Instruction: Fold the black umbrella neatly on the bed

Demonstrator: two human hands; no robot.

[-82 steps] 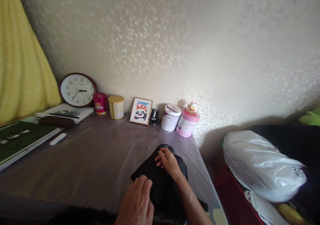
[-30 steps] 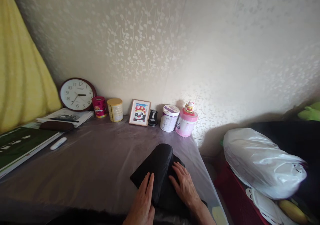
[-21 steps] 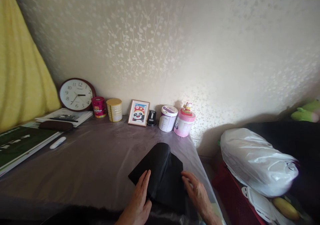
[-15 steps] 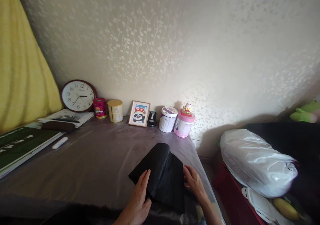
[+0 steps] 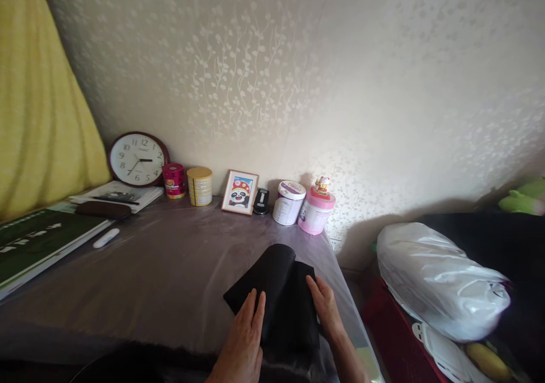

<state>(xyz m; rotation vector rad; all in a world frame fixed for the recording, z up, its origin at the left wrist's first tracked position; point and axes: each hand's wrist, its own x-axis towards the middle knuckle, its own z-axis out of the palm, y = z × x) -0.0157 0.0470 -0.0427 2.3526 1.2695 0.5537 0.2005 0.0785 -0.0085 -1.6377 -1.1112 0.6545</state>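
Note:
A thin black sheet (image 5: 275, 269), which could be cloth or soft paper, lies folded over on the table near its right front corner. Its upper layer bulges into a rounded curl at the far end. My left hand (image 5: 244, 332) rests on the left part of the sheet with its fingers stretched out. At the sheet's right edge, my right hand (image 5: 326, 306) grips the border, fingertips on top and the thumb hidden. The sheet's near end is dark and hard to make out.
Along the wall stand a clock (image 5: 138, 159), a magenta tin (image 5: 174, 181), a yellow-lidded can (image 5: 200, 187), a framed panda picture (image 5: 239, 193), a white tub (image 5: 289, 204) and a pink tub (image 5: 315, 215). A green book (image 5: 42, 247) lies left. Right of the table edge sits a white plastic bag (image 5: 438, 281).
My right hand has moved slightly left and up, its fingertips now over the sheet's right edge. My left hand has slid a little right. The curl looks rounder, and the view has shifted slightly.

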